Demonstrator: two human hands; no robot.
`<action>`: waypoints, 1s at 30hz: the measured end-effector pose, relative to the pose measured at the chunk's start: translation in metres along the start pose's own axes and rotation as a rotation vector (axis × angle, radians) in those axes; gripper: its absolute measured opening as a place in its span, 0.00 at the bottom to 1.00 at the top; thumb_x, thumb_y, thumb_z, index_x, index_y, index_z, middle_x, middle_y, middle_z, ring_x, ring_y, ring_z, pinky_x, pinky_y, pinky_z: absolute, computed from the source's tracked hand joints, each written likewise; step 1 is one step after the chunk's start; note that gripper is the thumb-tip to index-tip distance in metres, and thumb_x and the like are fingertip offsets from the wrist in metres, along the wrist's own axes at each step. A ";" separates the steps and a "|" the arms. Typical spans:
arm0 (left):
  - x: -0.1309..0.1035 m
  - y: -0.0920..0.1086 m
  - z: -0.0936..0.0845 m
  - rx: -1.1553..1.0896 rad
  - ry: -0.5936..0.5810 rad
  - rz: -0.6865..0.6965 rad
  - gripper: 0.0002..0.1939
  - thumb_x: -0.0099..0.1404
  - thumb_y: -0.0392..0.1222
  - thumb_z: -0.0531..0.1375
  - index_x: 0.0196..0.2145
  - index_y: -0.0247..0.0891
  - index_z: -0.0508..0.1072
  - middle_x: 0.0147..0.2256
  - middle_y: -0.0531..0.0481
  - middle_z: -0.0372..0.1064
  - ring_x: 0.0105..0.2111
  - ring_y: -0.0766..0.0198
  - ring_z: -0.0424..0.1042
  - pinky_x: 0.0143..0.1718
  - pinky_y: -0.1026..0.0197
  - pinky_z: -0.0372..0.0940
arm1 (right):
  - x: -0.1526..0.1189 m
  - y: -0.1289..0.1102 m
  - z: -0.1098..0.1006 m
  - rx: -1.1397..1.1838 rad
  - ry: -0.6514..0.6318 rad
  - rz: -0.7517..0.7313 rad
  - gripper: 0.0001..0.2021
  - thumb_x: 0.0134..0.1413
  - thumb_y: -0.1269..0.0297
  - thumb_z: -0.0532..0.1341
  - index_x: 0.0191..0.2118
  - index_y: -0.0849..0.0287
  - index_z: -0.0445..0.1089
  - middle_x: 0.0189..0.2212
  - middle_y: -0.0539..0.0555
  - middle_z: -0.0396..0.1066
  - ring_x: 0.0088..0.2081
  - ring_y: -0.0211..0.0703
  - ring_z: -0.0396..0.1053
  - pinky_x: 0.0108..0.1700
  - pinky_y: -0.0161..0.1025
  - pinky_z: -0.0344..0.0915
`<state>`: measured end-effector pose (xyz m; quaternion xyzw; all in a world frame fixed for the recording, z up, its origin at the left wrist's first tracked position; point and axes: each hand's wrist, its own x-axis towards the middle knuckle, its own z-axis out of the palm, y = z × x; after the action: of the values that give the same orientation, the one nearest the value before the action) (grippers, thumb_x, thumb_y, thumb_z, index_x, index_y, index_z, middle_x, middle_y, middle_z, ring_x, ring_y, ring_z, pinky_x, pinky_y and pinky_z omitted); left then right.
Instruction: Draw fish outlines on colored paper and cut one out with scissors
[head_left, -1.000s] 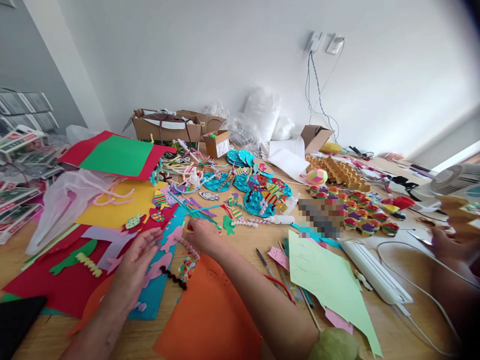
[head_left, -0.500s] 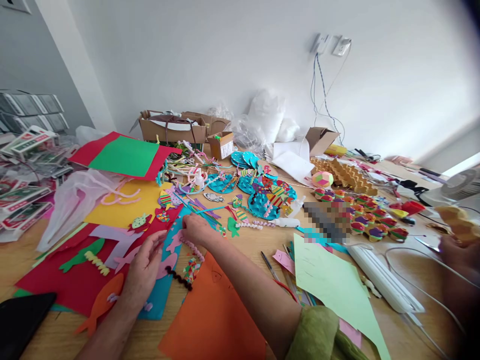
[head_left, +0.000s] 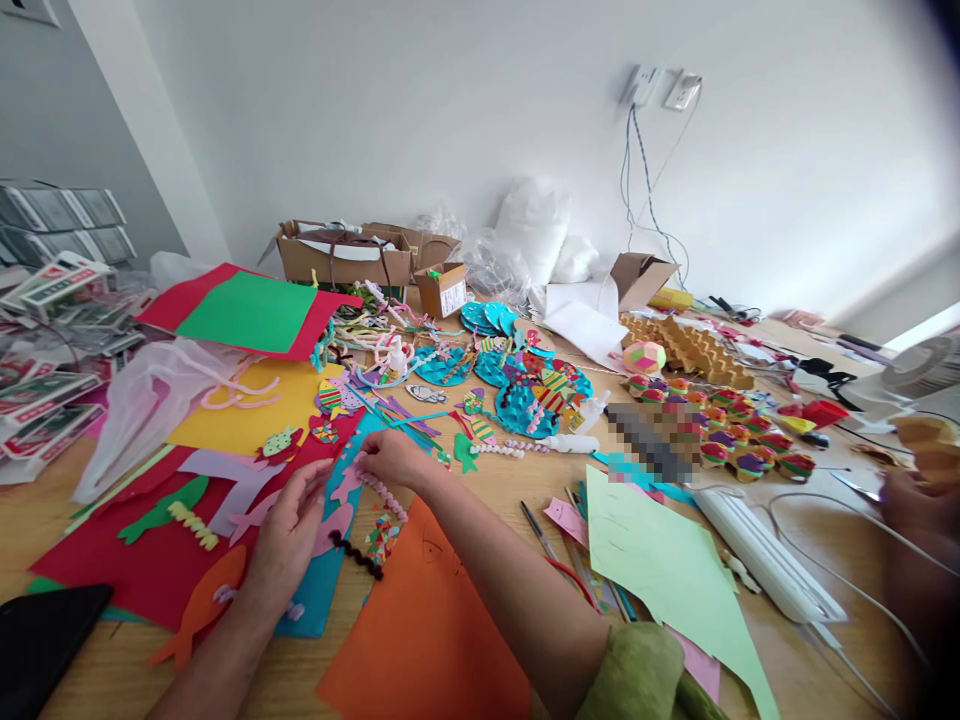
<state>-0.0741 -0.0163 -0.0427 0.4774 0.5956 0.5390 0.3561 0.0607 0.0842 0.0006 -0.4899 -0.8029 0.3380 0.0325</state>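
Observation:
In the head view my right hand [head_left: 394, 460] is closed, its fingertips pinching the upper edge of a small pink paper fish [head_left: 346, 487]. A curled pink pipe cleaner [head_left: 386, 495] trails from that fish below my fingers. My left hand [head_left: 292, 525] is just to the left, fingers loosely bent and apart, with nothing visible in it. Under and beside it lie another pink fish [head_left: 339, 522], a blue sheet [head_left: 311, 610] and a red sheet [head_left: 97, 540]. An orange paper fish [head_left: 210, 600] with a lilac pipe cleaner lies by my left wrist.
An orange sheet [head_left: 435, 640] lies under my right forearm. A green fish [head_left: 165, 510] rests on the red sheet. Painted egg-carton cups [head_left: 750, 430], a glue bottle [head_left: 574, 444] and a white power strip [head_left: 772, 560] stand rightward. Another person's hand [head_left: 919, 510] holds a carton piece.
My right fingers have shifted slightly at the pink fish; my left hand stays almost still. At the right edge, the other person's carton piece has moved a little outward and down.

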 end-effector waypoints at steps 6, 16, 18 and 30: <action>0.005 -0.013 0.000 0.016 -0.010 -0.025 0.23 0.51 0.51 0.58 0.43 0.39 0.67 0.48 0.41 0.67 0.52 0.49 0.64 0.55 0.46 0.58 | -0.001 0.008 0.002 0.107 0.064 -0.074 0.04 0.52 0.69 0.57 0.31 0.59 0.70 0.26 0.47 0.68 0.30 0.35 0.64 0.27 0.29 0.54; 0.003 -0.005 0.002 -0.010 -0.050 -0.044 0.26 0.52 0.49 0.57 0.48 0.37 0.65 0.50 0.40 0.67 0.52 0.50 0.65 0.53 0.49 0.61 | -0.008 0.016 0.000 0.349 0.029 -0.204 0.05 0.52 0.71 0.58 0.26 0.61 0.66 0.21 0.44 0.61 0.25 0.31 0.59 0.27 0.29 0.54; 0.003 -0.004 0.003 0.010 -0.061 -0.042 0.26 0.51 0.49 0.56 0.48 0.37 0.66 0.48 0.40 0.69 0.51 0.50 0.66 0.53 0.48 0.61 | -0.007 0.017 0.001 0.374 0.027 -0.202 0.06 0.52 0.71 0.59 0.25 0.61 0.64 0.21 0.43 0.60 0.25 0.31 0.58 0.26 0.29 0.54; 0.018 -0.020 0.005 0.213 -0.126 -0.040 0.29 0.50 0.47 0.54 0.50 0.37 0.65 0.47 0.41 0.69 0.47 0.52 0.69 0.47 0.51 0.64 | 0.005 0.030 0.012 0.473 0.015 -0.171 0.05 0.48 0.74 0.60 0.24 0.61 0.64 0.19 0.42 0.60 0.23 0.30 0.57 0.25 0.28 0.53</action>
<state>-0.0787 0.0025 -0.0613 0.5336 0.6353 0.4344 0.3506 0.0767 0.0911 -0.0270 -0.4015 -0.7398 0.5088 0.1805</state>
